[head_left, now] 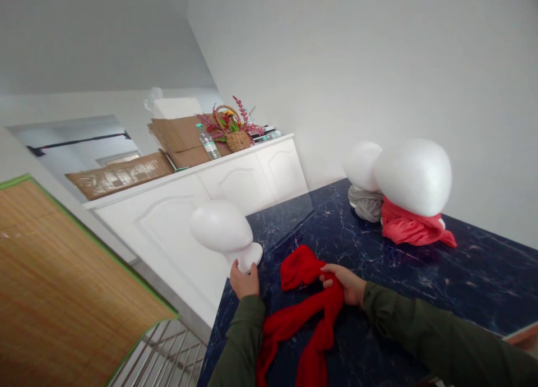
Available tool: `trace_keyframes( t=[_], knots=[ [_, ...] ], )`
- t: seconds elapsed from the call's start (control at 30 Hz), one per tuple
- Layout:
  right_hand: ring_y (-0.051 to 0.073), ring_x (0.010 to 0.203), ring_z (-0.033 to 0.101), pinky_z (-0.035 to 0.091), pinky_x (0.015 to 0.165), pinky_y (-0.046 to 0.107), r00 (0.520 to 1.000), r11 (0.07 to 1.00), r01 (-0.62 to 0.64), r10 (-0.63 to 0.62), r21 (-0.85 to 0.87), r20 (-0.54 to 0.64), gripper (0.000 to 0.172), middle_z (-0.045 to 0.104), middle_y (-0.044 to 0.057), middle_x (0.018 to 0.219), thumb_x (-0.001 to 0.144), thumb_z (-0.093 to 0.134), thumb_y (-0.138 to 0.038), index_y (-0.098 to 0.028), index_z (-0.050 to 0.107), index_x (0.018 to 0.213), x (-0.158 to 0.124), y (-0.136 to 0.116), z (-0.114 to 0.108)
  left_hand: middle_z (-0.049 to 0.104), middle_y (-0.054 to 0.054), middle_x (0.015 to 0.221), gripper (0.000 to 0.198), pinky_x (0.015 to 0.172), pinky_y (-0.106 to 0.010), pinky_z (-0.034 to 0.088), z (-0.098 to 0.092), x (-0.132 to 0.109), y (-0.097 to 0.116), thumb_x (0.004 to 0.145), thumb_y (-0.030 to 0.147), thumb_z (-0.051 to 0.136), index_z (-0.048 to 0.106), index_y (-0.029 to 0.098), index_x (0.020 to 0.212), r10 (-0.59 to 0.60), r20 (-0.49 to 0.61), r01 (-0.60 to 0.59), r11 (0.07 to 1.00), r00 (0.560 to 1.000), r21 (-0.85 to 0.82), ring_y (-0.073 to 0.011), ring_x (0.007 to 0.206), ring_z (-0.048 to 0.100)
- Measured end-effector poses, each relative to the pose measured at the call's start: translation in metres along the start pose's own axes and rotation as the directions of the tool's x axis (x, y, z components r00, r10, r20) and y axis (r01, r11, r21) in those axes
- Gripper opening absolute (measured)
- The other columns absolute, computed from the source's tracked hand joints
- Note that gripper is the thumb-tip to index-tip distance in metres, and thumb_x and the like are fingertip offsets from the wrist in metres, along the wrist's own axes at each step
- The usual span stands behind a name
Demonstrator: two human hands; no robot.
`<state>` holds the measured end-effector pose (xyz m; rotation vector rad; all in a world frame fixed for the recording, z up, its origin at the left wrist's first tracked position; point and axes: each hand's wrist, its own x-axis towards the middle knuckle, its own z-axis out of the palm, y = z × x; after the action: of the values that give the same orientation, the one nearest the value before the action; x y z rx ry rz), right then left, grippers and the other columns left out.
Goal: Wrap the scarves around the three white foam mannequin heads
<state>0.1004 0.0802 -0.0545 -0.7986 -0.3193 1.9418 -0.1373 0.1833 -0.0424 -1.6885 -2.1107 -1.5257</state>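
Observation:
A bare white foam head [222, 229] stands at the near-left corner of the dark marble table [471, 275]. My left hand [244, 280] grips its base, fingers closed round it. A red scarf [309, 311] lies bunched on the table and trails toward me. My right hand [345, 283] rests on it, fingers pinched on the cloth. Both arms wear dark green sleeves.
Two more foam heads stand at the table's far side, one with a grey scarf [366, 203], one with a coral scarf [414, 229]. A white cabinet [202, 202] carries cardboard, a water bottle [208, 142] and a flower basket [235, 130]. A bamboo mat [54, 286] lies left.

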Motion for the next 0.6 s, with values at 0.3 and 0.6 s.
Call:
trace_keyframes(
  t=[0.3,0.6],
  knots=[
    [0.006,0.042,0.046,0.031,0.033,0.01,0.788,0.822,-0.081,0.399,-0.564,0.468,0.029,0.051,0.0,0.057,0.059,0.068,-0.02,-0.009,0.054,0.082,-0.012,0.017,0.007,0.041,-0.024,0.121,0.109,0.088,-0.045,0.035,0.021,0.058,-0.028,0.051,0.065,0.056,0.012,0.003,0.129,-0.075,0.07,0.063,0.985,0.995,0.161,-0.0366,0.109,0.042],
    [0.012,0.039,0.05,0.043,0.036,0.02,0.066,0.368,-0.092,0.93,-0.925,0.363,0.036,0.055,-0.004,0.055,0.056,0.077,-0.018,-0.016,0.052,0.083,-0.001,0.028,0.001,0.046,-0.017,0.115,0.089,0.086,-0.041,0.039,0.022,0.051,-0.005,0.051,0.056,0.062,0.029,0.009,0.12,-0.058,0.153,0.053,0.998,0.987,0.036,-0.031,0.105,0.046]
  ],
)
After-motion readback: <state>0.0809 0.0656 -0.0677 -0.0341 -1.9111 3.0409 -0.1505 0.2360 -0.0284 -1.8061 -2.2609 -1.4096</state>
